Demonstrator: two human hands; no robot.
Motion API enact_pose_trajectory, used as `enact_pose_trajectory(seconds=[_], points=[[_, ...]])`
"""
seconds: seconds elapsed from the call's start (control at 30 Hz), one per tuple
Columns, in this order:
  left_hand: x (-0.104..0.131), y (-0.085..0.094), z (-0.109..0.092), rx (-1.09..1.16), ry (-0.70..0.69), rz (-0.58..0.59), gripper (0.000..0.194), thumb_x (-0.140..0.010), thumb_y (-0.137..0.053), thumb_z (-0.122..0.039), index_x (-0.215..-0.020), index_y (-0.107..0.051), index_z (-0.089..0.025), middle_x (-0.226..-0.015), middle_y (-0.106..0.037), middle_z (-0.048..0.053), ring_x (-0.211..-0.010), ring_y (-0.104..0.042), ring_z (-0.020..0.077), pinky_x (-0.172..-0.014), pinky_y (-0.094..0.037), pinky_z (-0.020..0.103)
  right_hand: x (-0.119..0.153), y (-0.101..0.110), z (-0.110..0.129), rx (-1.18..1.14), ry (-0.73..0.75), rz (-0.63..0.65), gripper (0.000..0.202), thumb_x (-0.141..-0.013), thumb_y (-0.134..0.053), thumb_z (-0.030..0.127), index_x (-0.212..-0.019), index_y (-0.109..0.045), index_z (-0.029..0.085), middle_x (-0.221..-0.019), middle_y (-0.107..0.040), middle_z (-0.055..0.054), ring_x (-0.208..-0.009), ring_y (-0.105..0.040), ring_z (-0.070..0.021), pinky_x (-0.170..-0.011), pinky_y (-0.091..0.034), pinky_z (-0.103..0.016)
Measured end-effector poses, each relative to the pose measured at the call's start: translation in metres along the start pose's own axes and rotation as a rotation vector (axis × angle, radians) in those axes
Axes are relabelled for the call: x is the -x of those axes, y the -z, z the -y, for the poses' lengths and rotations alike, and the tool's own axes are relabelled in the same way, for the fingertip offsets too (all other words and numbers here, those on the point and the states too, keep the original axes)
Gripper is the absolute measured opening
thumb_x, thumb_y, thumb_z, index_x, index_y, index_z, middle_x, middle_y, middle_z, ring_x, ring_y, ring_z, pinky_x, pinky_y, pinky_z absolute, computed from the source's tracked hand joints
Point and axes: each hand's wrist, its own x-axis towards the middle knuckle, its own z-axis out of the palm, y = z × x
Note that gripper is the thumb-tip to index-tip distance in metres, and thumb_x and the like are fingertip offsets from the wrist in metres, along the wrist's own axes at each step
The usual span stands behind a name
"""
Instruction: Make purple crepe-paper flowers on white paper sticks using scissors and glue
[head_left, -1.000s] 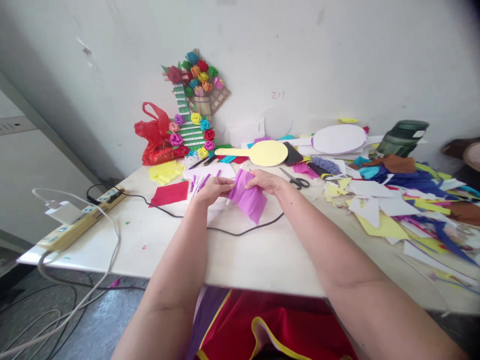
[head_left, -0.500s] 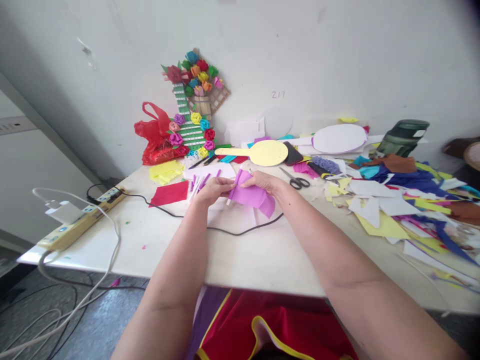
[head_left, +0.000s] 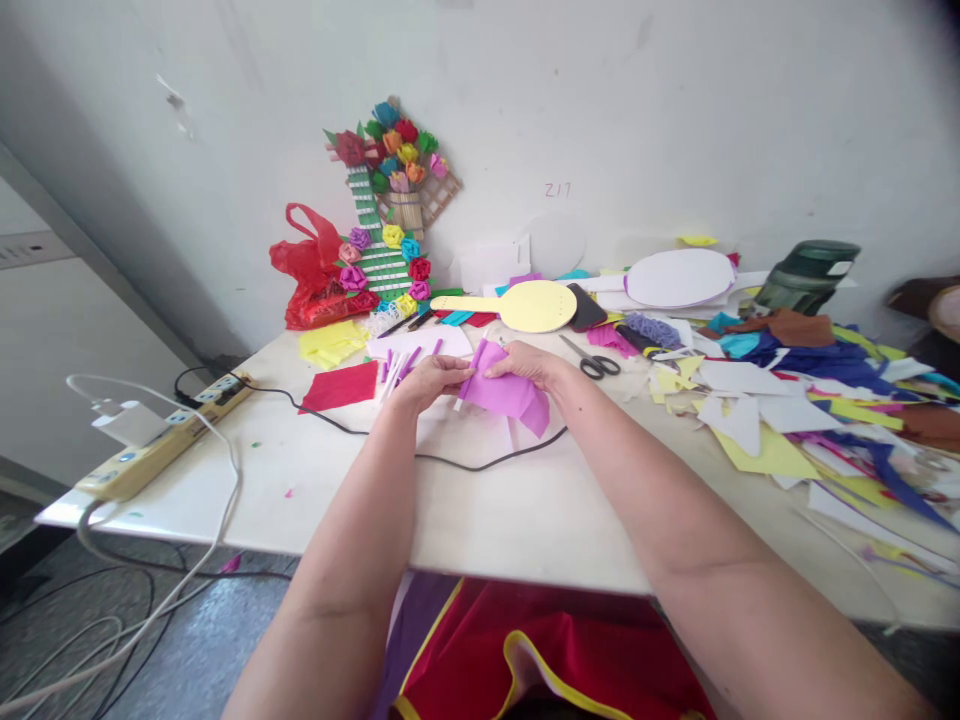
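Between my two hands, above the table, is a sheet of purple crepe paper (head_left: 514,398). Along its left edge lies a thin white stick (head_left: 459,403), partly wrapped in the purple paper. My left hand (head_left: 441,378) pinches the stick and the paper edge around it. Thumb on top, my right hand (head_left: 527,366) grips the sheet near its upper edge, and the loose end droops to the right. Several white and purple-wrapped sticks (head_left: 397,368) lie just left of my left hand. A red sheet of crepe paper (head_left: 340,384) is flat beyond them.
Black scissors (head_left: 598,366) lie right of my hands, beside a heap of paper scraps (head_left: 757,395). A black cable (head_left: 480,467) crosses the table toward a power strip (head_left: 161,440). Behind are a yellow paddle-shaped cutout (head_left: 537,306), paper flowers (head_left: 394,150) and a red bag (head_left: 306,270).
Almost nothing differs. The view has shifted very slightly, and both hands keep their hold on the purple paper.
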Motion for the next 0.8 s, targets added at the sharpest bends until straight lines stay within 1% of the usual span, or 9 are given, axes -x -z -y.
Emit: enact_pose_trajectory(seconds=[0.1, 0.37, 0.5, 0.57, 0.67, 0.73, 0.8], points=[[0.0007, -0.0014, -0.0011, 0.014, 0.011, -0.003, 0.042, -0.05, -0.081, -0.031, -0.085, -0.069, -0.01, -0.074, -0.066, 0.006, -0.065, -0.059, 0.0129, -0.066, -0.048, 0.028, -0.0008, 0.0004, -0.0007, -0.002, 0.0, 0.002, 0.017, -0.054, -0.068, 0.011, -0.068, -0.06, 0.012, -0.065, -0.065, -0.004, -0.061, -0.059, -0.0153, -0.055, -0.046, -0.024], [0.0049, -0.0075, -0.007, 0.052, 0.016, -0.04, 0.039, -0.048, -0.082, -0.028, -0.081, -0.069, -0.01, -0.072, -0.065, 0.005, -0.064, -0.058, 0.0116, -0.066, -0.047, 0.027, -0.0016, 0.0002, -0.0013, -0.038, -0.008, 0.015, 0.015, -0.056, -0.067, 0.01, -0.07, -0.061, 0.011, -0.065, -0.065, -0.003, -0.06, -0.06, -0.0151, -0.055, -0.047, -0.024], [0.005, -0.0075, -0.0073, 0.045, 0.025, -0.034, 0.039, -0.048, -0.082, -0.028, -0.081, -0.069, -0.01, -0.073, -0.065, 0.005, -0.066, -0.058, 0.0115, -0.067, -0.046, 0.026, -0.0012, -0.0001, -0.0017, -0.115, -0.008, 0.058, 0.012, -0.058, -0.066, 0.011, -0.068, -0.06, 0.013, -0.063, -0.065, -0.003, -0.059, -0.059, -0.0151, -0.055, -0.046, -0.024], [0.0045, -0.0063, -0.0062, 0.037, 0.017, -0.025, 0.039, -0.049, -0.081, -0.029, -0.082, -0.069, -0.011, -0.074, -0.065, 0.005, -0.067, -0.058, 0.0115, -0.068, -0.046, 0.027, 0.0, -0.0004, -0.0013, -0.161, -0.006, 0.088, 0.013, -0.058, -0.069, 0.014, -0.068, -0.06, 0.013, -0.063, -0.065, -0.003, -0.061, -0.06, -0.0155, -0.057, -0.047, -0.024], [0.0043, -0.005, -0.0052, 0.015, -0.008, -0.017, 0.038, -0.051, -0.08, -0.031, -0.081, -0.069, -0.01, -0.075, -0.065, 0.005, -0.066, -0.057, 0.0113, -0.066, -0.046, 0.027, 0.0021, -0.0011, -0.0007, -0.212, 0.011, 0.106, 0.018, -0.059, -0.073, 0.024, -0.067, -0.06, 0.013, -0.067, -0.066, -0.005, -0.064, -0.06, -0.0165, -0.06, -0.048, -0.026], [0.0051, -0.0053, -0.0059, -0.007, -0.008, -0.01, 0.037, -0.051, -0.08, -0.03, -0.08, -0.068, -0.01, -0.073, -0.064, 0.004, -0.064, -0.057, 0.0108, -0.064, -0.045, 0.026, 0.0026, -0.002, -0.0007, -0.234, 0.027, 0.076, 0.023, -0.06, -0.074, 0.031, -0.068, -0.06, 0.014, -0.068, -0.066, -0.006, -0.066, -0.06, -0.0169, -0.062, -0.049, -0.028], [0.0062, -0.0065, -0.0076, -0.032, 0.002, -0.002, 0.036, -0.051, -0.08, -0.03, -0.079, -0.067, -0.01, -0.07, -0.063, 0.003, -0.061, -0.055, 0.0096, -0.061, -0.044, 0.025, 0.0017, -0.0033, -0.0011, -0.2, 0.064, -0.013, 0.028, -0.06, -0.074, 0.036, -0.067, -0.059, 0.014, -0.066, -0.065, -0.006, -0.064, -0.059, -0.017, -0.061, -0.049, -0.029]])
